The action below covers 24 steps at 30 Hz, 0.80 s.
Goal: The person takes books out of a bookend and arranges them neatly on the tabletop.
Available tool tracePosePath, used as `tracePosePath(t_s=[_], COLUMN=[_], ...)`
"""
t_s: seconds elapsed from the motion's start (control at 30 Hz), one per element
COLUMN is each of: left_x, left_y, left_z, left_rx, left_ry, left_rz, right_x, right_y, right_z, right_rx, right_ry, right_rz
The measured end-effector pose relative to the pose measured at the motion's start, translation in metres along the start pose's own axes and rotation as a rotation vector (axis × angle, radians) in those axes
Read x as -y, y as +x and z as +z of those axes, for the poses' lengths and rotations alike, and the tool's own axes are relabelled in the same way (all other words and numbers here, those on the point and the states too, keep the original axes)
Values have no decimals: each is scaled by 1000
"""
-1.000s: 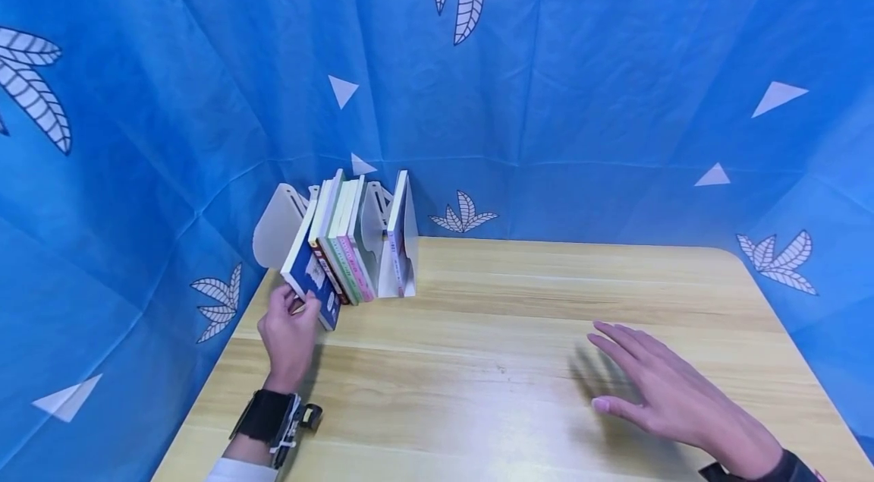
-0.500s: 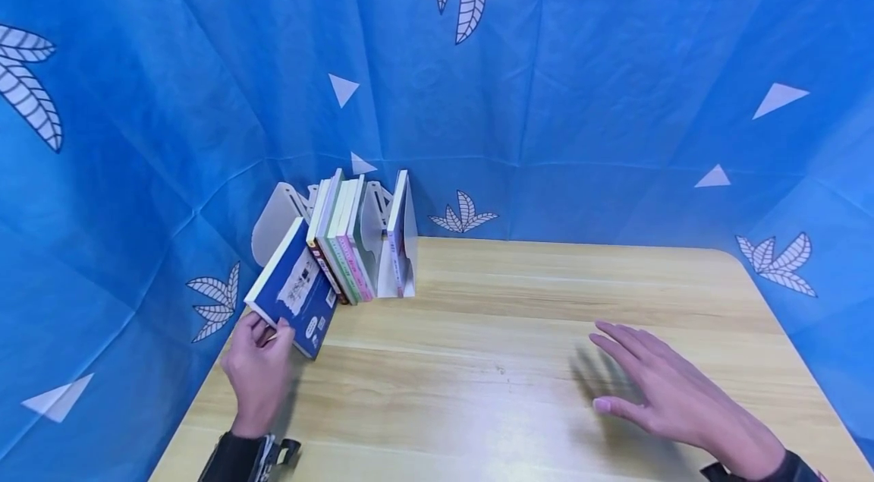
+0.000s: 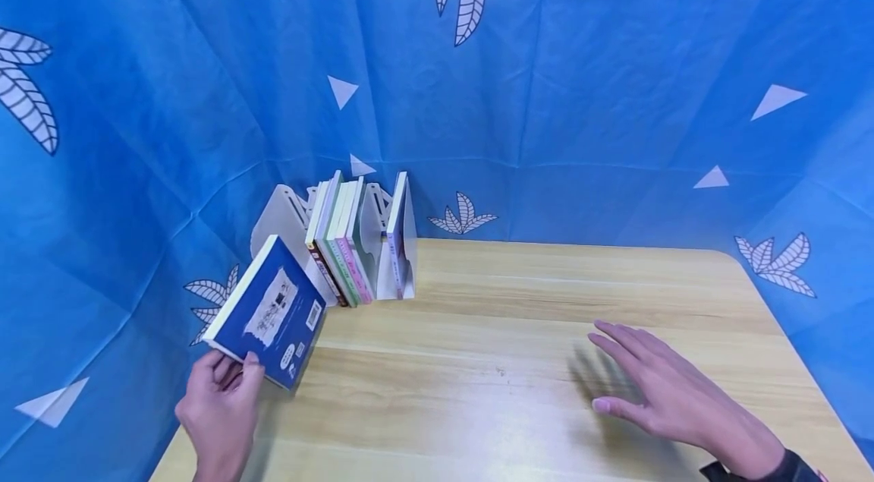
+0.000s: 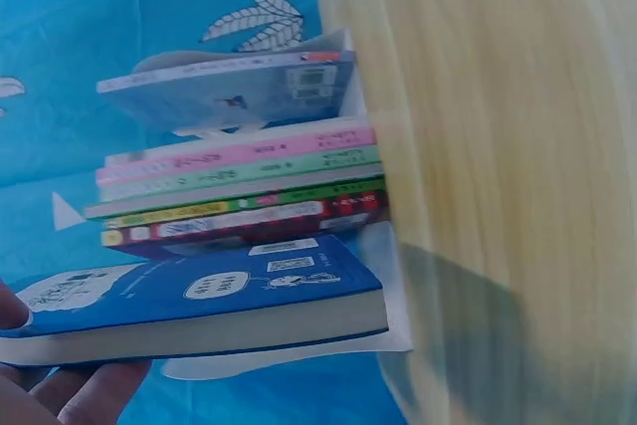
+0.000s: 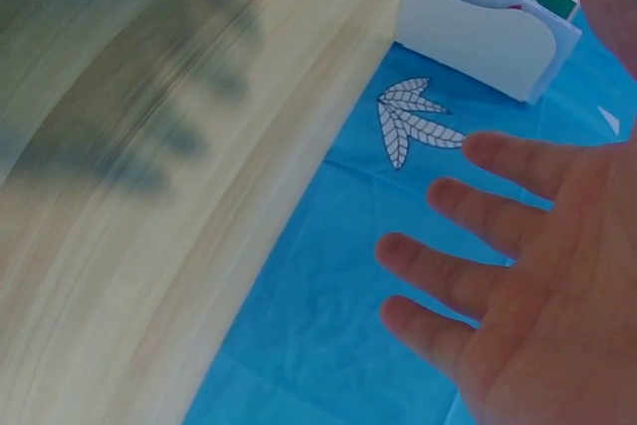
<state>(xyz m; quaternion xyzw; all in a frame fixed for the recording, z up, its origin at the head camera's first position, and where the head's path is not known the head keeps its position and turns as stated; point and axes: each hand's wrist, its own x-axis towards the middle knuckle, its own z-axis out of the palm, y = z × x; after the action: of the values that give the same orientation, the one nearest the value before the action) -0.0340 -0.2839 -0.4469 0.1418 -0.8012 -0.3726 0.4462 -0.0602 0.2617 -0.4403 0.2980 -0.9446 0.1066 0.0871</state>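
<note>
My left hand pinches a dark blue book by its near upper corner, thumb on the cover and fingers underneath. The book is tilted, drawn out in front of the white bookends, with its barcode and a white picture patch showing. In the left wrist view the blue book lies across the lower part, beside the row of books. That row stands upright in the white bookend rack. My right hand hovers over the table at the right, fingers straight and holding nothing.
One thin book stands apart in the right compartment of the rack, against its end plate. The wooden table runs to a blue patterned cloth hanging at the back and both sides.
My left hand has pulled the blue book out from the left end of the row, toward me and to the left. The right hand has stayed in place.
</note>
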Motion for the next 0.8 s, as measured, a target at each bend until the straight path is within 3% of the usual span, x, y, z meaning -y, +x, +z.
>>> tracePosePath(t_s=[0.13, 0.3, 0.8], left_x=[-15, -39, -83], left_y=[-2, -5, -27], left_z=[-8, -10, 1], left_rx=[33, 100, 364], left_ry=[-71, -182, -319], left_rz=[-85, -135, -74], right_x=[0, 1, 5], right_y=[2, 5, 11], right_z=[-1, -2, -3], right_rx=[9, 19, 13], right_ry=[14, 27, 14], right_rz=[2, 1, -17])
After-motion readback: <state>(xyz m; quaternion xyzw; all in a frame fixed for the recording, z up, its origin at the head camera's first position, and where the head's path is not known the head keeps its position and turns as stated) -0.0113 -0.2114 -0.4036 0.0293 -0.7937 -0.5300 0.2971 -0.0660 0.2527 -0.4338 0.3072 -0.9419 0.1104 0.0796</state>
